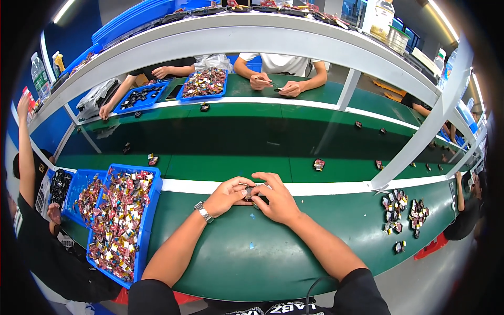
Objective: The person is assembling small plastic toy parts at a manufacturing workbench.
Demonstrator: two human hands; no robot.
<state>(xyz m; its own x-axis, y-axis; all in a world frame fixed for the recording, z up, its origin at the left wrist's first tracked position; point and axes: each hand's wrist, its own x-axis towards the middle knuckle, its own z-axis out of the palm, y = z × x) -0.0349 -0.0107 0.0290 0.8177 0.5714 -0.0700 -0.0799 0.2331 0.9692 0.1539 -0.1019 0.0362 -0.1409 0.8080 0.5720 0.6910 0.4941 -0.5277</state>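
Both my hands meet over the green worktop [220, 252], close to the white rail [325, 188]. Between them is a small dark piece [249, 193], mostly covered by my fingers, so its exact kind does not show. My left hand [230, 197], with a metal watch at its wrist, pinches the piece from the left. From the right, the curled fingers of my right hand [275, 200] close on the same piece. A blue tray [157, 191] heaped with small red, white and yellow wired parts stands left of my left forearm.
Clusters of small dark assemblies [394, 210] lie on the right of the worktop. Beyond the rail, a dark green belt carries scattered assemblies [318, 165]. A white shelf [252, 34] spans overhead. Co-workers sit across and at both sides; one opposite handles a small part.
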